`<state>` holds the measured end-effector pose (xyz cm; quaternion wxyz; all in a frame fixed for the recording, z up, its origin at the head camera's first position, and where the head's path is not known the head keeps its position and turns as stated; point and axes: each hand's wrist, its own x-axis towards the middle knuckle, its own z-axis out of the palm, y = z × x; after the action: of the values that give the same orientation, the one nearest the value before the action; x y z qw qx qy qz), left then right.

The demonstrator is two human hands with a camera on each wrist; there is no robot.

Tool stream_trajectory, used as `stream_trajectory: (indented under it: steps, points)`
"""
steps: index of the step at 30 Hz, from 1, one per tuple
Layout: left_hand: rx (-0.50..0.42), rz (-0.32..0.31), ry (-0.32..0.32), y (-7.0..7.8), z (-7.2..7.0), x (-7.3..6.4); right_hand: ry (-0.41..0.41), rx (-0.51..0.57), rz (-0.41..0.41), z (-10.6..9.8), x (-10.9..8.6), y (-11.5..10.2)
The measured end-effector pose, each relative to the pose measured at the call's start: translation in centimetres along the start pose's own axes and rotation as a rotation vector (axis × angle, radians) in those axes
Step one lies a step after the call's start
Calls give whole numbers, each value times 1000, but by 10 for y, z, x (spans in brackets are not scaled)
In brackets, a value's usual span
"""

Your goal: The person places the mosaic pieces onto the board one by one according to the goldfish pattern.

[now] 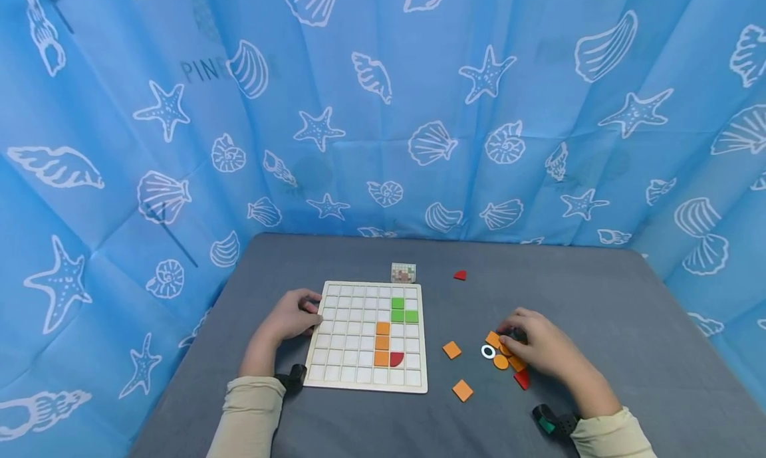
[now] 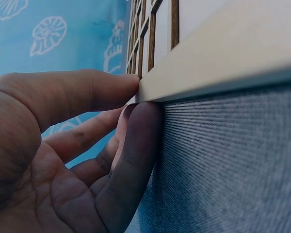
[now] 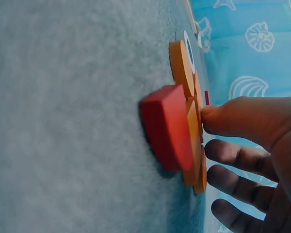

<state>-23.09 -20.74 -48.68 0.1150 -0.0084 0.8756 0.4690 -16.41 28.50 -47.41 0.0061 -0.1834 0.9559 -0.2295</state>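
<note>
My left hand [image 1: 291, 316] pinches the left edge of a pale wooden grid board [image 1: 335, 382]. In the left wrist view the thumb [image 2: 102, 90] lies on the board's rim [image 2: 223, 58], with a finger against its side. Set in the grid are green squares [image 1: 397, 316], a column of orange squares [image 1: 382, 343] and a red quarter-circle [image 1: 396, 359]. To the right, my right hand [image 1: 538, 342] rests over a small pile of orange pieces [image 3: 191, 136], its thumb touching them and its fingers loosely bent. A red quarter-circle piece [image 3: 167, 128] lies at the pile's near side.
A small pattern card [image 1: 403, 272] lies behind the board. Loose orange squares [image 1: 462, 390] sit between board and pile. A white ring-shaped eye piece [image 1: 488, 351] and an orange disc [image 1: 501, 362] border the pile. Another red quarter-circle [image 1: 460, 275] lies farther back, before a blue curtain [image 1: 383, 112].
</note>
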Motion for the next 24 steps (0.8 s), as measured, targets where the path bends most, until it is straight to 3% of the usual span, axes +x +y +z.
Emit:
stream_trajectory:
  steps: [9,24]
  points:
    - [-3,-9,13,-2,1,1,-49,48,16,0,1,-8]
    - [-4,1,8,0,0,1,-34,30,46,5,5,-9]
